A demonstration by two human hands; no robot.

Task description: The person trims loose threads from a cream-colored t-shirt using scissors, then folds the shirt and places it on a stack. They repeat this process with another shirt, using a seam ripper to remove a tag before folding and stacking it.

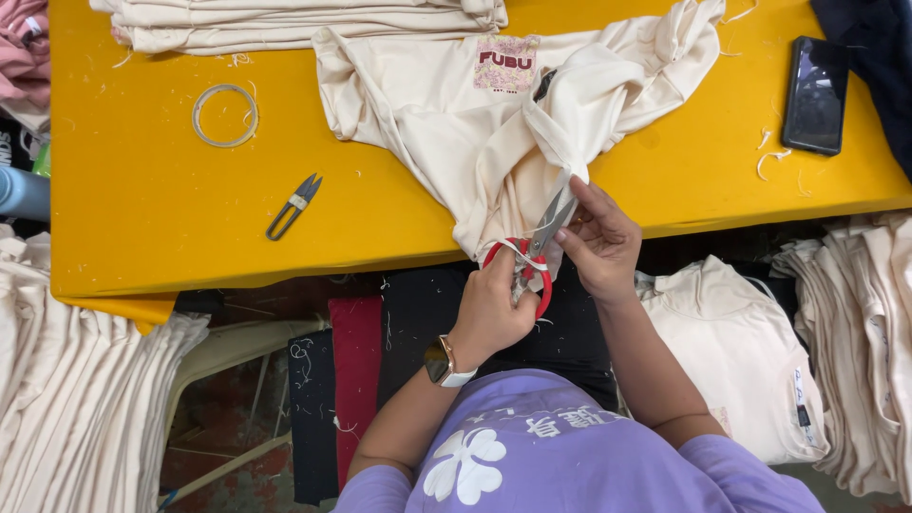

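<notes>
Head view: left hand (pixel 494 309) grips red-handled scissors (pixel 534 261) at the table (pixel 142 209) edge, blades up vs. a bunched fold of the cream shirt (pixel 456 123). Right hand (pixel 600 242) pinches that fold just beside the blades. Shirt lies spread on the yellow top w/ one corner hanging over the edge. Small thread snips (pixel 294 205), a tape ring (pixel 225 115) sit left; black phone (pixel 815 95) far right.
</notes>
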